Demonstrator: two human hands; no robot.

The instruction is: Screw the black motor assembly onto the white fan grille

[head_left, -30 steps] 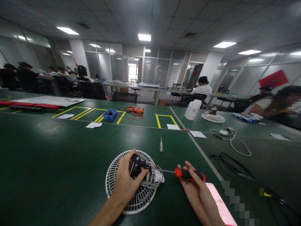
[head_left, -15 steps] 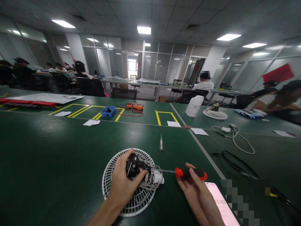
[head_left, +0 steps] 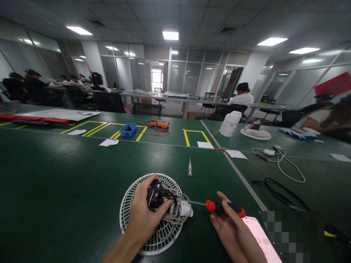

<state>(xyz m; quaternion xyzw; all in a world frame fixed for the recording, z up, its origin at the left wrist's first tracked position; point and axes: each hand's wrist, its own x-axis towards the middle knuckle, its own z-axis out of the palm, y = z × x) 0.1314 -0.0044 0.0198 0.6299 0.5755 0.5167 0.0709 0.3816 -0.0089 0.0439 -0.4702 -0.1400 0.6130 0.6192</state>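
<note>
My left hand (head_left: 146,212) grips a black fan motor assembly (head_left: 157,191) that sits over a round white fan grille (head_left: 126,204). Its thumb lies along the right side of the assembly. A red and black screwdriver (head_left: 226,208) is held in the fingers of my right hand (head_left: 231,228). The steel shaft runs leftward, its tip meeting the assembly close to my left thumb; the exact contact is hidden. Bundled whitish cable (head_left: 175,219) and a white plug-like piece (head_left: 186,209) rest at the grille's right side.
A small clear-handled screwdriver (head_left: 189,168) lies beyond the grille. Farther back are a blue bin (head_left: 128,130) and an orange multimeter (head_left: 160,124). A lit phone (head_left: 260,237) is beside my right hand. Cables (head_left: 285,164), another grille (head_left: 256,134) and a seated person occupy the right.
The screwdriver's handle has shifted slightly right and down with my right hand, and its shaft slants a little more. My left hand keeps its grip on the assembly. The camera view has shifted slightly.
</note>
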